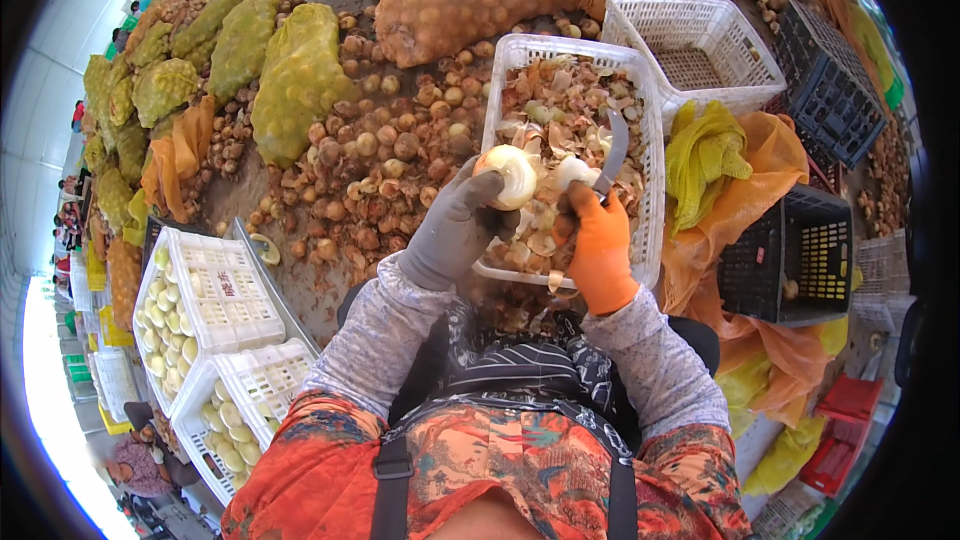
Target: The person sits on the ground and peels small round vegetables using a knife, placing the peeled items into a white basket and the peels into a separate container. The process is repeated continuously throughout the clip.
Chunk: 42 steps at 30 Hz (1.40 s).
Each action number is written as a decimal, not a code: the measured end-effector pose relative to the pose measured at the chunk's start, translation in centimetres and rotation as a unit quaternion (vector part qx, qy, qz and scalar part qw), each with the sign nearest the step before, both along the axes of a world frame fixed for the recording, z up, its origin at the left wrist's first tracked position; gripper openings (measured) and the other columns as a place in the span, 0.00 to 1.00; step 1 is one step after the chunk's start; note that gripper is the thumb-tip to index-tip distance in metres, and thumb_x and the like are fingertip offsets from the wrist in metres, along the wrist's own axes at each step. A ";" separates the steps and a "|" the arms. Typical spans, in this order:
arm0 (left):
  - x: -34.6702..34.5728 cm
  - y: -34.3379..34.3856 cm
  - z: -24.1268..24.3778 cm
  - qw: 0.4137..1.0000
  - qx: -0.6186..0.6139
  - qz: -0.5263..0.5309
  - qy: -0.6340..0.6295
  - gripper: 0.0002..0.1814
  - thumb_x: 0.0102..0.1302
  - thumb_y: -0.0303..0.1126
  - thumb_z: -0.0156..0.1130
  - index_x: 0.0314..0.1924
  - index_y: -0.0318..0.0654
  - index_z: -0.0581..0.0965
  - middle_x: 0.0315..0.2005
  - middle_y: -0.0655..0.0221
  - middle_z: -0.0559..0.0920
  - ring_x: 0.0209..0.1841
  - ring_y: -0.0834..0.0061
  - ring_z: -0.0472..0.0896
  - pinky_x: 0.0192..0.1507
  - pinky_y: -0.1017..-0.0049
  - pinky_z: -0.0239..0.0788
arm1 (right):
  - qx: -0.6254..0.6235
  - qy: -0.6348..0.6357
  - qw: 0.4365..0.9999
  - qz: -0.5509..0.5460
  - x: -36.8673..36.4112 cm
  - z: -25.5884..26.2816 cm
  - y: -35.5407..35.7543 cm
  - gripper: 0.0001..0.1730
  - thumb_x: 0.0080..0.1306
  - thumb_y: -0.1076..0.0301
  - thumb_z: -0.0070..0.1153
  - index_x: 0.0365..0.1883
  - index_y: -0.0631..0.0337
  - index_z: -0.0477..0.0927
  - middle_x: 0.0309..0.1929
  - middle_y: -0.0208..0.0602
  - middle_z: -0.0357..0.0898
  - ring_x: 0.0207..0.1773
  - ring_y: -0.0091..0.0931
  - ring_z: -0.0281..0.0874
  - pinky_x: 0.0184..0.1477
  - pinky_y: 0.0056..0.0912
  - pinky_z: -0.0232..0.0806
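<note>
My left hand (461, 225), in a grey glove, grips a partly peeled onion (514, 178); pale flesh shows on one side and golden skin on the other. In an orange glove, my right hand (600, 247) is closed around a small curved knife (616, 146), its blade pointing away from me. A white piece (574, 172), apparently onion, sits by the right thumb and the blade's base. Both hands are above a white plastic crate (489, 120) filled with onion skins (570, 90). The knife's handle is mostly hidden in my fist.
Loose unpeeled onions (375, 172) cover the floor ahead, with mesh sacks of onions (480, 0) beyond. Crates of peeled onions (169, 322) stand at left. A white crate (697, 82), black crates (757, 262) and orange netting (697, 240) lie right. A person (146, 465) sits lower left.
</note>
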<state>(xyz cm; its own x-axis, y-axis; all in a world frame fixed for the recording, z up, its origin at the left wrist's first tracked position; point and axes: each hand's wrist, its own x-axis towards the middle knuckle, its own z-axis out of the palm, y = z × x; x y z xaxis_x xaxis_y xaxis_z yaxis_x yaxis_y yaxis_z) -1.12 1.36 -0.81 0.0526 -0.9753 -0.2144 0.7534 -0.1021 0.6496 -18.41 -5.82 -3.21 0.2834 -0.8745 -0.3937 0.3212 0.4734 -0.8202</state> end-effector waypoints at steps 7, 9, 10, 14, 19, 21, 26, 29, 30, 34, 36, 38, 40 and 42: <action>-0.1 0.2 1.4 0.996 0.015 0.019 -0.088 0.28 0.71 0.43 0.61 0.65 0.37 0.69 0.44 0.66 0.81 0.36 0.76 0.82 0.34 0.78 0.74 | -0.075 0.134 0.982 0.107 -1.7 -1.2 -1.3 0.27 0.72 0.65 0.53 0.68 0.63 0.66 0.28 0.32 0.76 0.21 0.21 0.69 0.24 0.27 0.65; 0.3 0.2 1.3 0.993 0.018 0.015 -0.118 0.28 0.71 0.42 0.62 0.64 0.36 0.69 0.45 0.66 0.81 0.36 0.76 0.82 0.34 0.79 0.74 | -0.186 0.153 0.964 0.112 -1.6 -0.9 -0.5 0.33 0.72 0.67 0.52 0.74 0.62 0.60 0.28 0.35 0.77 0.23 0.25 0.72 0.27 0.31 0.67; 0.3 0.2 1.3 0.989 0.039 0.017 -0.144 0.28 0.71 0.42 0.62 0.64 0.36 0.69 0.45 0.66 0.81 0.37 0.77 0.82 0.33 0.80 0.74 | -0.307 0.253 0.910 0.113 -1.7 -0.3 0.1 0.37 0.68 0.70 0.53 0.76 0.59 0.60 0.31 0.41 0.80 0.28 0.33 0.78 0.32 0.38 0.70; 0.6 0.4 1.1 0.972 0.073 0.012 -0.222 0.27 0.70 0.40 0.65 0.63 0.35 0.69 0.47 0.66 0.81 0.41 0.78 0.83 0.39 0.79 0.78 | -0.599 0.332 0.715 0.141 -1.5 1.3 0.9 0.41 0.63 0.69 0.58 0.76 0.54 0.63 0.35 0.40 0.82 0.34 0.40 0.80 0.34 0.43 0.72; 0.5 0.1 0.8 0.954 0.077 0.003 -0.290 0.28 0.67 0.38 0.70 0.61 0.34 0.71 0.47 0.68 0.82 0.42 0.80 0.83 0.40 0.80 0.78 | -0.633 0.368 0.659 0.173 -1.6 0.9 0.6 0.44 0.62 0.68 0.60 0.77 0.51 0.61 0.35 0.35 0.80 0.35 0.37 0.80 0.33 0.42 0.72; 0.2 0.2 1.1 0.932 0.075 0.013 -0.355 0.28 0.65 0.38 0.71 0.60 0.33 0.72 0.46 0.66 0.82 0.44 0.79 0.83 0.42 0.78 0.77 | -0.624 0.387 0.655 0.177 -1.6 0.9 0.6 0.43 0.62 0.67 0.59 0.77 0.50 0.60 0.34 0.35 0.79 0.34 0.37 0.80 0.33 0.42 0.72; 0.1 0.2 0.5 0.810 0.027 0.061 -0.583 0.25 0.64 0.33 0.70 0.59 0.32 0.74 0.45 0.65 0.83 0.44 0.80 0.81 0.47 0.77 0.76 | -0.559 0.453 0.658 0.223 -1.0 0.2 1.5 0.41 0.66 0.66 0.55 0.78 0.43 0.59 0.37 0.41 0.80 0.36 0.40 0.81 0.36 0.45 0.73; -0.1 0.4 1.1 0.802 0.031 0.039 -0.595 0.26 0.64 0.32 0.69 0.60 0.32 0.74 0.47 0.66 0.83 0.44 0.80 0.82 0.46 0.78 0.77 | -0.485 0.434 0.725 0.223 -0.9 -0.2 1.2 0.38 0.68 0.66 0.52 0.78 0.40 0.60 0.39 0.46 0.82 0.38 0.44 0.81 0.40 0.48 0.73; 0.0 0.4 1.2 0.812 0.032 0.028 -0.583 0.26 0.64 0.32 0.69 0.60 0.32 0.74 0.47 0.65 0.83 0.45 0.80 0.82 0.45 0.78 0.77 | -0.454 0.423 0.753 0.219 -0.7 -0.3 1.0 0.38 0.69 0.66 0.51 0.77 0.39 0.60 0.40 0.48 0.82 0.39 0.45 0.82 0.41 0.49 0.72; 0.4 0.7 1.6 0.961 0.066 -0.003 -0.270 0.31 0.65 0.39 0.68 0.64 0.32 0.70 0.50 0.61 0.81 0.43 0.72 0.85 0.44 0.79 0.78 | -0.323 0.351 0.850 0.225 -1.8 -2.4 -0.4 0.33 0.72 0.64 0.47 0.76 0.44 0.61 0.39 0.57 0.83 0.43 0.50 0.81 0.46 0.47 0.70; 0.7 0.9 2.5 0.970 0.083 -0.012 -0.228 0.34 0.66 0.40 0.67 0.66 0.32 0.66 0.51 0.61 0.80 0.45 0.73 0.84 0.44 0.80 0.79 | -0.278 0.388 0.843 0.248 -2.6 -3.7 -0.8 0.33 0.72 0.63 0.49 0.76 0.44 0.62 0.39 0.59 0.82 0.42 0.51 0.80 0.47 0.47 0.70; 0.9 0.9 2.8 0.971 0.073 -0.021 -0.229 0.34 0.67 0.40 0.66 0.67 0.31 0.65 0.51 0.61 0.80 0.47 0.73 0.83 0.44 0.78 0.79 | -0.246 0.370 0.866 0.230 -2.8 -4.3 -0.9 0.32 0.72 0.64 0.50 0.74 0.50 0.63 0.37 0.54 0.82 0.38 0.45 0.79 0.43 0.41 0.70; 1.2 0.9 2.6 0.975 0.065 -0.019 -0.210 0.35 0.68 0.40 0.66 0.67 0.31 0.64 0.52 0.61 0.80 0.48 0.74 0.83 0.45 0.77 0.79 | -0.214 0.284 0.917 0.180 -2.5 -2.4 -0.5 0.29 0.73 0.66 0.50 0.72 0.59 0.66 0.35 0.41 0.82 0.30 0.30 0.77 0.34 0.30 0.69; 1.2 0.7 2.2 0.983 0.056 -0.009 -0.173 0.34 0.68 0.40 0.66 0.68 0.31 0.64 0.52 0.62 0.79 0.48 0.74 0.82 0.45 0.76 0.79 | -0.186 0.205 0.948 0.156 -1.9 -0.9 0.0 0.27 0.73 0.67 0.51 0.69 0.63 0.68 0.33 0.32 0.81 0.27 0.20 0.74 0.30 0.24 0.68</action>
<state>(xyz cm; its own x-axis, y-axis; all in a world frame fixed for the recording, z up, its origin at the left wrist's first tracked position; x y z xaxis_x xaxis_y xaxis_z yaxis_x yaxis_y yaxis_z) 0.06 2.06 1.36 0.1245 -0.9481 -0.2925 0.4867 -0.1985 0.8507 -20.34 -5.77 -4.12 0.4404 -0.8733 -0.2084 -0.1694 0.1471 -0.9745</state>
